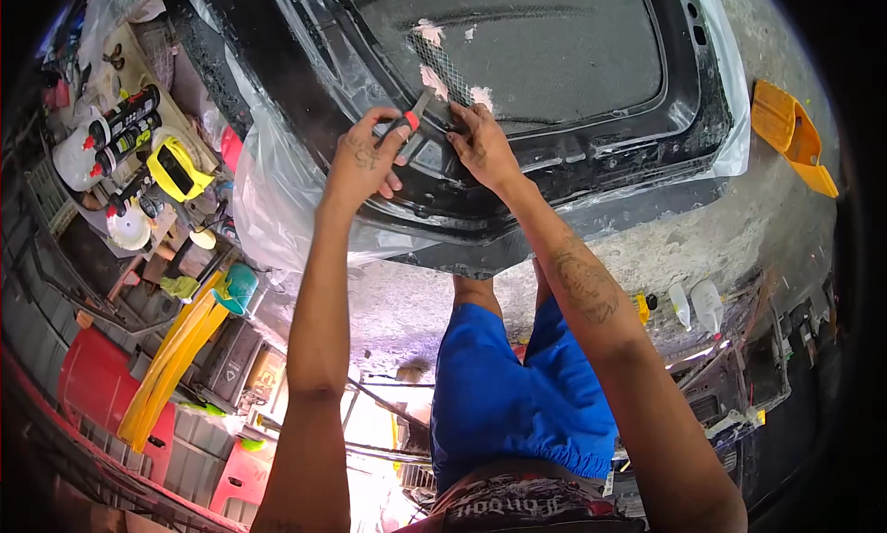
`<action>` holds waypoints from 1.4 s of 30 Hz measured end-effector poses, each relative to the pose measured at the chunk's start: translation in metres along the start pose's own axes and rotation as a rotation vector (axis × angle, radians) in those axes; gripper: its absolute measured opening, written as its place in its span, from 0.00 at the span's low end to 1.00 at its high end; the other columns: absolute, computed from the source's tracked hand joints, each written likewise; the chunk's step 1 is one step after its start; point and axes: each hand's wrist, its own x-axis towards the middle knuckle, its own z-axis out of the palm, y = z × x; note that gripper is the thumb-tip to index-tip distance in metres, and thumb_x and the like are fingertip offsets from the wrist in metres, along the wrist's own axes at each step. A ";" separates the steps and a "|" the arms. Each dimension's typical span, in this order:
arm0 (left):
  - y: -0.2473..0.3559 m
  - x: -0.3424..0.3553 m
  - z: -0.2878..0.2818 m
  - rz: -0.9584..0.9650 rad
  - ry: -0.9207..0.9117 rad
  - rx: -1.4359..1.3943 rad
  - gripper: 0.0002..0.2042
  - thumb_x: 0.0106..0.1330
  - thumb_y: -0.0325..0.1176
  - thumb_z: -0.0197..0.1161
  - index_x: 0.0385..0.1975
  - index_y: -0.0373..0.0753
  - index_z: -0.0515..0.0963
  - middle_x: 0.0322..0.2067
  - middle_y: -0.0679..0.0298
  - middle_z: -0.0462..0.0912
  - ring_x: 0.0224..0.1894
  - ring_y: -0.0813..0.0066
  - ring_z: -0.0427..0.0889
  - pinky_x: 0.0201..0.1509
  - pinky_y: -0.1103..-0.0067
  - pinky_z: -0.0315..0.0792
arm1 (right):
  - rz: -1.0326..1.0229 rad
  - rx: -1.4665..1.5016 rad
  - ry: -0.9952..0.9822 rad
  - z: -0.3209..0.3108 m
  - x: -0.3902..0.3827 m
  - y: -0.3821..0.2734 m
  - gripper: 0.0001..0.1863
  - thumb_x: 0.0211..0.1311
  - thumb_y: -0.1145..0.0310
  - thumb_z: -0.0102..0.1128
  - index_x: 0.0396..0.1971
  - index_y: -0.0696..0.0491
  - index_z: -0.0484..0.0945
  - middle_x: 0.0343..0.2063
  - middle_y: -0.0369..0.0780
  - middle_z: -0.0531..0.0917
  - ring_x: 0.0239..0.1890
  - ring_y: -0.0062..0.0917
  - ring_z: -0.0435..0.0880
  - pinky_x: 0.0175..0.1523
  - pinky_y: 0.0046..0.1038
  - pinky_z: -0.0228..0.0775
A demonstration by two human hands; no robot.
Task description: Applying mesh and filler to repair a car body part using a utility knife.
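My left hand (366,156) is closed around a small tool with a red-and-black handle (411,121) and a short flat metal blade (423,99). The blade tip rests near the lower end of a strip of grey mesh (447,69). Patches of pink filler (432,82) border the mesh on a large black vehicle panel (554,154). My right hand (485,150) is at the strip's lower end, its fingers bent and thumb close to the index finger. Whether they pinch the mesh or only press on the panel, I cannot tell.
Clear plastic sheeting (277,177) hangs under the panel. On the left, a cluttered bench holds black bottles (129,113), a yellow-and-black device (176,170) and a teal cup (236,288). An orange plastic part (793,136) lies on the concrete floor at right, with white bottles (707,307) nearer me.
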 end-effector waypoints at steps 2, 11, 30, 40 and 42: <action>0.008 0.005 -0.008 0.014 -0.106 0.130 0.19 0.71 0.41 0.60 0.55 0.37 0.75 0.28 0.54 0.83 0.15 0.75 0.80 0.14 0.80 0.74 | -0.051 0.007 -0.008 -0.003 -0.002 0.002 0.25 0.58 0.78 0.62 0.58 0.61 0.73 0.46 0.51 0.75 0.46 0.45 0.80 0.52 0.36 0.74; 0.020 0.019 -0.027 -0.067 -0.238 0.185 0.20 0.73 0.39 0.58 0.62 0.43 0.74 0.24 0.61 0.82 0.12 0.80 0.76 0.11 0.82 0.70 | -0.226 -0.092 -0.031 0.017 -0.027 -0.046 0.40 0.58 0.66 0.67 0.70 0.56 0.60 0.66 0.54 0.61 0.62 0.50 0.67 0.68 0.40 0.61; 0.021 0.026 -0.026 -0.036 -0.269 0.277 0.21 0.74 0.39 0.57 0.63 0.39 0.73 0.23 0.60 0.81 0.11 0.81 0.75 0.10 0.84 0.68 | -0.187 -0.174 -0.130 0.049 -0.030 -0.059 0.53 0.54 0.66 0.64 0.73 0.63 0.40 0.73 0.57 0.46 0.76 0.47 0.48 0.75 0.50 0.44; 0.023 0.029 -0.037 -0.009 -0.328 0.282 0.21 0.73 0.38 0.56 0.62 0.37 0.73 0.23 0.59 0.82 0.10 0.81 0.75 0.10 0.84 0.67 | -0.189 -0.159 -0.150 0.047 -0.032 -0.062 0.54 0.54 0.66 0.64 0.74 0.62 0.38 0.73 0.57 0.47 0.76 0.49 0.47 0.75 0.52 0.43; 0.026 0.030 -0.040 -0.070 -0.381 0.301 0.20 0.73 0.37 0.55 0.62 0.39 0.74 0.25 0.57 0.82 0.13 0.79 0.77 0.12 0.82 0.71 | -0.197 -0.147 -0.154 0.046 -0.036 -0.062 0.54 0.54 0.66 0.64 0.74 0.61 0.38 0.73 0.56 0.46 0.76 0.48 0.47 0.76 0.52 0.43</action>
